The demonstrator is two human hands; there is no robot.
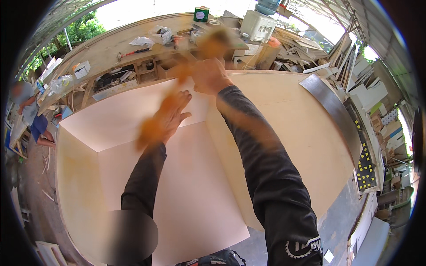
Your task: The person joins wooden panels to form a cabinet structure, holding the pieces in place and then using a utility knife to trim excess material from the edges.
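My right hand (211,79) is closed at the far edge of a large panel structure. A blurred brownish-yellow shape (214,44) lies just beyond its knuckles; I cannot tell what it is. To its left, my left hand (172,116) has its fingers stretched out and thumb apart, over the pale upright panel (120,116). Orange-brown blurs cover part of that hand. Below my arms lies a flat pale pinkish panel (199,177), meeting the upright one at a corner. A broad light wooden panel (293,119) extends right, partly behind my right arm.
Beyond stands a wooden workbench (106,48) with a hammer (133,53), a green can (201,14) and a white water dispenser (257,25). A dark curved strip (333,108) lies at right, near scrap boards (301,44). Another person (31,111) is at far left.
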